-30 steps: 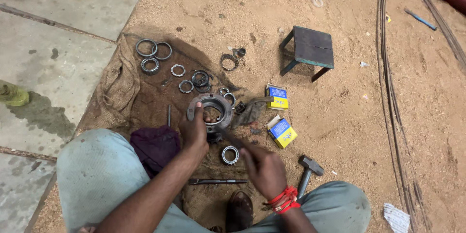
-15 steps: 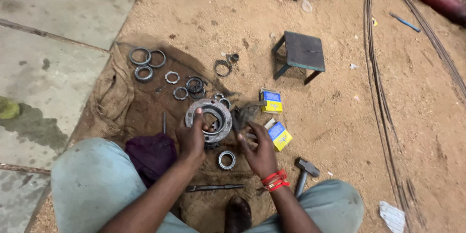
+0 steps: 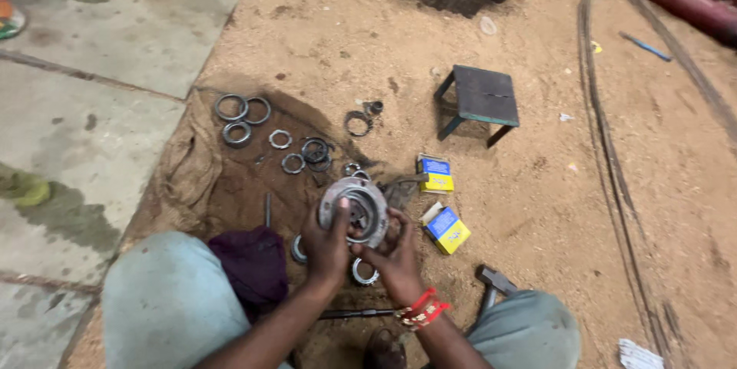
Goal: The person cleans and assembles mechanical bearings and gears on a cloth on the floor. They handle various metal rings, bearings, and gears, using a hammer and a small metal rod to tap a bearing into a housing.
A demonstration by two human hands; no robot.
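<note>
A round grey metal hub housing (image 3: 358, 205) is tilted up off the brown sackcloth (image 3: 207, 177), facing me. My left hand (image 3: 327, 242) grips its left rim. My right hand (image 3: 395, 250), with red bangles at the wrist, holds its lower right rim. A bearing ring (image 3: 364, 273) lies on the cloth just under my hands. Another ring (image 3: 297, 249) lies partly hidden behind my left hand.
Several bearing rings and seals (image 3: 244, 119) lie on the far part of the cloth. Two yellow-and-blue boxes (image 3: 445, 228) sit right of the hub. A hammer (image 3: 491, 283), a metal rod (image 3: 353, 313), a small dark stool (image 3: 480, 102), a purple rag (image 3: 247, 261) and cables (image 3: 614, 177) surround me.
My right hand moved from near the lower bearing ring up to the hub's rim. Both hands then lifted and tilted the hub up off the cloth.
</note>
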